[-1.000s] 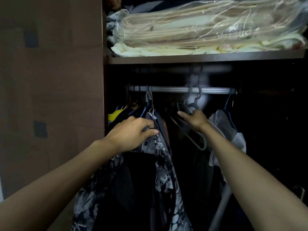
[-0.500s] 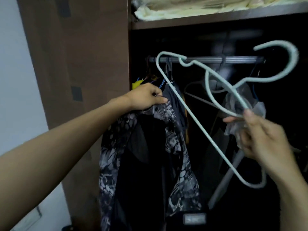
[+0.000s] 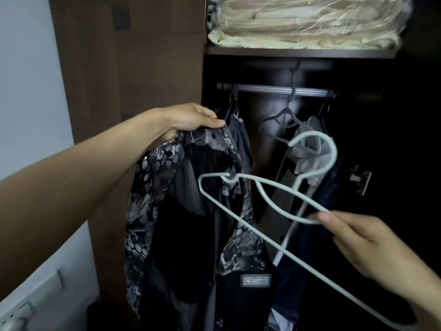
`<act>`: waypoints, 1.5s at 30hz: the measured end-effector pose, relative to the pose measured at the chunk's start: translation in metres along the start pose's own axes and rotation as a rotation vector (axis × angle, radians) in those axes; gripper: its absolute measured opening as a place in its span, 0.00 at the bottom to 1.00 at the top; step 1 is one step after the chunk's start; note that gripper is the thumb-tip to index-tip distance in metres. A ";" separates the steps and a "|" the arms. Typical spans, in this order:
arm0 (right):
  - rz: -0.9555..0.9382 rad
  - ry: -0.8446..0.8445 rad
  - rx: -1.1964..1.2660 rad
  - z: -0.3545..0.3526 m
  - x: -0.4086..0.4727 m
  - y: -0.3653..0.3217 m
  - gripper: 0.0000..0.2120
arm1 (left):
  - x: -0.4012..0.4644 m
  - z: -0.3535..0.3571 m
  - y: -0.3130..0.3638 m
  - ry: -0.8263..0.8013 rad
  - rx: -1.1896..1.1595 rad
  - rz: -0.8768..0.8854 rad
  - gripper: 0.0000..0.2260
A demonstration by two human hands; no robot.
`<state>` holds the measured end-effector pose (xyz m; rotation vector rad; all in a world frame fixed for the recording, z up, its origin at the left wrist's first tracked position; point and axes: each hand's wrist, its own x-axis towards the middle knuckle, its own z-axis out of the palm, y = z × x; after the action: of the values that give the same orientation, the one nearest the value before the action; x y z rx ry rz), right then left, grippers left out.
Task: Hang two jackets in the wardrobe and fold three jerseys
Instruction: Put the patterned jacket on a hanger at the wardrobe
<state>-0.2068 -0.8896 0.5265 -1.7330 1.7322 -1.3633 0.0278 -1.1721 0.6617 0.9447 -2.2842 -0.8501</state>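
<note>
My left hand (image 3: pixel 191 120) grips the collar of a black jacket with a grey leaf print (image 3: pixel 181 211) and holds it up in front of the open wardrobe. My right hand (image 3: pixel 367 244) pinches a pale plastic hanger (image 3: pixel 260 194) by its curved shoulder bar, low on the right. The hanger is tilted, its hook pointing up and right, and its left end lies in front of the jacket's open front. Behind them runs the metal wardrobe rail (image 3: pixel 269 89).
On the rail hang several dark garments (image 3: pixel 238 137), an empty dark hanger (image 3: pixel 281 118) and a pale garment (image 3: pixel 307 149). A shelf (image 3: pixel 298 52) above holds bagged cream bedding (image 3: pixel 307 22). The brown wardrobe side panel (image 3: pixel 133 68) stands left, next to a white wall.
My right hand took the pale hanger off the rail and brought it down and toward me. My left hand pulled the jacket out and leftwards from the rail.
</note>
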 end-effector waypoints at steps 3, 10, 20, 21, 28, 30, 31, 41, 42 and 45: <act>-0.119 -0.045 -0.180 0.032 0.026 -0.004 0.23 | -0.019 0.010 0.020 -0.025 -0.102 0.027 0.14; -0.269 -0.055 0.060 0.106 0.084 -0.007 0.27 | -0.049 0.006 0.055 0.064 -0.436 0.056 0.07; -0.224 0.019 0.640 0.075 0.088 0.000 0.17 | -0.088 -0.013 0.063 0.371 0.846 0.428 0.13; -0.224 -0.006 0.643 0.072 0.089 0.000 0.17 | -0.092 -0.011 0.063 0.381 0.978 0.482 0.13; -0.223 -0.065 0.481 0.072 0.102 0.005 0.17 | -0.100 0.003 0.034 0.181 0.952 0.172 0.21; -0.272 0.085 0.200 0.076 0.107 0.004 0.14 | -0.097 0.001 0.021 0.225 0.911 0.128 0.22; -0.286 0.213 0.044 0.079 0.106 0.003 0.10 | -0.095 -0.002 0.015 0.259 0.870 0.100 0.21; -0.203 0.004 -0.124 0.200 0.044 0.026 0.19 | -0.090 -0.022 0.005 0.447 0.685 0.054 0.22; -0.206 0.041 -0.058 0.203 0.059 0.024 0.19 | -0.090 -0.020 0.006 0.446 0.692 0.062 0.22; -0.135 -0.036 0.141 0.210 0.097 0.024 0.23 | -0.092 -0.024 0.005 0.487 0.689 0.096 0.22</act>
<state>-0.0748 -1.0620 0.4424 -1.8111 1.4852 -1.4637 0.0987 -1.1084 0.6604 1.1481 -2.1612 0.2361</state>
